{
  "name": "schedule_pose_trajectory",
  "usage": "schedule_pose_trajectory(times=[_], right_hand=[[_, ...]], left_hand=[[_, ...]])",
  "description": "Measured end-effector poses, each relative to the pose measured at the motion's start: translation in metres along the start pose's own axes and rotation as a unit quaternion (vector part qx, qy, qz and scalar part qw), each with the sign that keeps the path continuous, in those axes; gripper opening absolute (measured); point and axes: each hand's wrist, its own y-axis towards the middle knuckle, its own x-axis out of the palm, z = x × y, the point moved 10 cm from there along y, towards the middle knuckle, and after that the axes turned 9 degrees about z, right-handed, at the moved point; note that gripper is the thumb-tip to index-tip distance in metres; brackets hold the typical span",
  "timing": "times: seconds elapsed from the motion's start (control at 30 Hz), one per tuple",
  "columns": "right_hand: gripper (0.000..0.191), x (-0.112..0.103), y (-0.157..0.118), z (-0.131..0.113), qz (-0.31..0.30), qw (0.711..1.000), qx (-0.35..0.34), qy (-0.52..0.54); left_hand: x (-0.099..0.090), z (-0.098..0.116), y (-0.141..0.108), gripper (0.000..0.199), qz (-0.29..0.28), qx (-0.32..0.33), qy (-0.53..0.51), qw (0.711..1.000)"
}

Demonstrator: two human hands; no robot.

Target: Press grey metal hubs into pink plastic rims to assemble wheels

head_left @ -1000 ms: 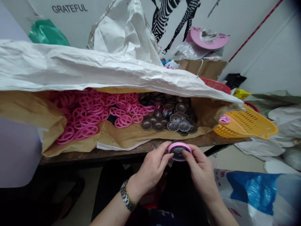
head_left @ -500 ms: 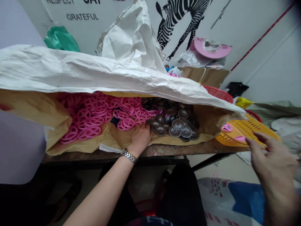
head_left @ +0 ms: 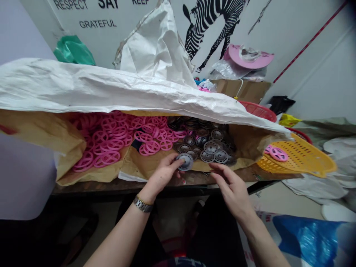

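Between the thumb and fingers of my left hand (head_left: 164, 170) is a grey plastic wheel disc (head_left: 185, 162), held up at the front edge of the paper-lined sack. My right hand (head_left: 229, 185) is a short way to its right, fingers apart and holding nothing. Behind the hands lies a heap of similar grey discs (head_left: 213, 147). Left of them spreads a large pile of pink spoked rings (head_left: 109, 142). Both heaps rest on brown paper (head_left: 144, 163) inside the white sack (head_left: 133, 89).
A yellow perforated basket (head_left: 311, 157) with pink pieces (head_left: 279, 154) stands at the right end of the wooden table (head_left: 247, 178). Behind it are a red basket (head_left: 257, 110) and a cardboard box (head_left: 241, 90). A blue and white bag (head_left: 308, 237) lies on the floor at right.
My left hand has come up from the heap with a grey disc. My right hand has moved left from the yellow basket, where a pink ring now lies.
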Motion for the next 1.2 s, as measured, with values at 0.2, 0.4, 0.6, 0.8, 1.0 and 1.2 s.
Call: schedule_pose_trajectory(times=[0.2,0.4,0.6,0.8,1.0,1.2], right_hand=[[0.027,0.044,-0.007,0.013,-0.03,0.979,0.136,0.147],[0.028,0.026,-0.018,0.037,0.052,0.967,0.183,0.167],[0.03,0.03,-0.034,0.038,0.006,0.963,0.202,0.179],[0.033,0.029,-0.045,0.049,-0.006,0.957,0.219,0.188],[0.037,0.028,-0.039,0.055,0.01,0.945,0.237,0.227],[0.037,0.034,-0.034,0.048,0.042,0.918,0.263,0.293]], left_hand=[[0.023,0.02,-0.031,0.028,-0.095,-0.033,-0.141,0.985],[-0.019,0.034,0.007,0.025,0.053,0.143,0.28,0.948],[-0.038,0.004,0.052,0.028,0.109,0.108,0.365,0.918],[-0.042,0.0,0.058,0.018,0.096,0.108,0.288,0.947],[-0.047,0.004,0.038,0.022,0.081,0.055,0.088,0.991],[-0.015,-0.008,-0.02,0.03,-0.003,-0.103,-0.264,0.959]])
